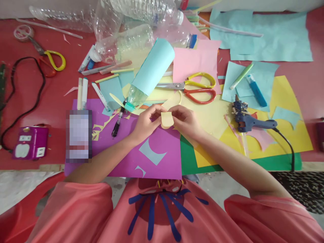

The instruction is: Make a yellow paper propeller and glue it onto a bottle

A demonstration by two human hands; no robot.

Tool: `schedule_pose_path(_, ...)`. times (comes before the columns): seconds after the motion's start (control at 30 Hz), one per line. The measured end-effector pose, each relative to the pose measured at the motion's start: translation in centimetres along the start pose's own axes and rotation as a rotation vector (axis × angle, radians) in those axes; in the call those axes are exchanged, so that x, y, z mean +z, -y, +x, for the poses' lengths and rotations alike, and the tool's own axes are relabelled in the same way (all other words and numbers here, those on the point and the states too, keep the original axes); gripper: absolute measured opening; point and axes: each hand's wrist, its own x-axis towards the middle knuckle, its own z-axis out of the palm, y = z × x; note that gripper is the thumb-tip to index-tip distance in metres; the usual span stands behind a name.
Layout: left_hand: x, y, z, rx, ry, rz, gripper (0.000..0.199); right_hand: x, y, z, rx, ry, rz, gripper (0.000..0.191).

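Observation:
A small pale yellow piece of paper (167, 120), rounded at its lower edge, is pinched between my two hands. My left hand (150, 121) grips its left side with thumb and fingers. On its right side, my right hand (186, 120) holds it the same way. Just beyond lie scissors (184, 86) with one yellow and one red handle. A plastic bottle wrapped in light blue paper (155, 67) rests on its side behind my left hand, its green cap toward me. Near that cap is a black pen (118, 122).
Clear plastic bottles (134, 37) crowd the back. To the right, a blue glue gun (250, 122) with a cable rests on yellow paper (298, 135). Purple paper (121, 158) lies under my hands. A phone (79, 135), more scissors (54, 60) and a purple box (30, 142) are at left.

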Motion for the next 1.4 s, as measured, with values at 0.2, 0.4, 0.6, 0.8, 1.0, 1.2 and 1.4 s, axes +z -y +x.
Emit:
schedule_pose_path(0.2,-0.1,-0.5,-0.1,-0.074,0.005,-0.057,0.031,-0.1,0.1,0.1,0.032,-0.024,-0.003,0.040)
schedule_pose_path(0.4,-0.2,-0.9,-0.1,-0.120,0.006,-0.114,0.034,-0.4,0.4,0.1,0.035,0.000,-0.060,0.040)
schedule_pose_path(0.6,-0.1,-0.5,0.0,-0.159,-0.013,-0.106,0.037,-0.4,0.7,0.0,0.016,0.013,-0.080,0.037)
schedule_pose_path(0.8,0.0,-0.5,-0.1,-0.182,-0.008,-0.102,0.039,-0.4,0.9,-0.2,-0.001,0.034,-0.085,0.034)
schedule_pose_path(1.0,-0.2,-0.6,-0.1,-0.122,-0.016,-0.009,0.033,-0.4,1.0,-0.2,0.012,0.019,-0.048,0.029)
schedule_pose_path(1.2,-0.2,-1.1,0.0,-0.111,0.025,0.059,0.047,-0.6,1.4,-0.2,0.002,0.063,-0.039,0.028)
schedule_pose_path(1.4,-0.1,-1.0,0.0,-0.125,0.011,0.031,0.048,-0.8,1.6,-0.1,-0.075,0.047,-0.097,0.041)
